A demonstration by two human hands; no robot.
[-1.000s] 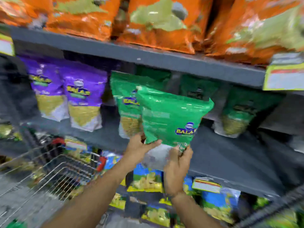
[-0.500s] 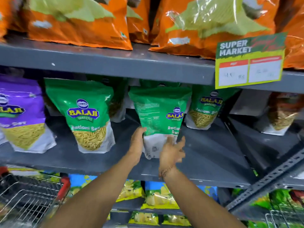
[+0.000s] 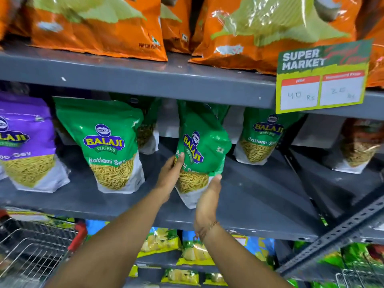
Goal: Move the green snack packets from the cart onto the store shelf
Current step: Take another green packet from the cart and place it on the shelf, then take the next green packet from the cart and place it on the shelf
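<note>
Since half a second ago the held green packet (image 3: pixel 202 150) has turned, front label now facing out and tilted, where before its back panel showed; camera has closed in on it. Packet stands on the grey middle shelf (image 3: pixel 259 196), bottom edge on the shelf surface, top leaning back under the shelf above. Left hand (image 3: pixel 169 175) grips the packet's lower left edge, thumb on the front, fingers wrapped behind. Right hand (image 3: pixel 206 201) is flat and open-palmed against the packet's lower right side, fingertip touching the green part, not closed around it. Left of the held packet, well apart, another green Balaji packet (image 3: pixel 106 146) stands upright on the same shelf, one more green pack partly hidden behind it. Right of the held packet a third green packet (image 3: pixel 261 140) stands further back. Far left of it, a purple packet (image 3: pixel 25 146) at the frame edge. Far right, a brownish pack (image 3: pixel 359 146), blurred. Above the held packet, orange chip bags (image 3: pixel 93 28) on the upper shelf. Up and right of it, a green-yellow price tag (image 3: pixel 322 77) reading SUPER MARKET, 40 Rs, hangs on the upper shelf's edge. Below-left of the packet, wire cart (image 3: pixel 31 250) with red trim. Directly below, yellow-blue snack packs (image 3: pixel 160 242) on the lower shelf.
</note>
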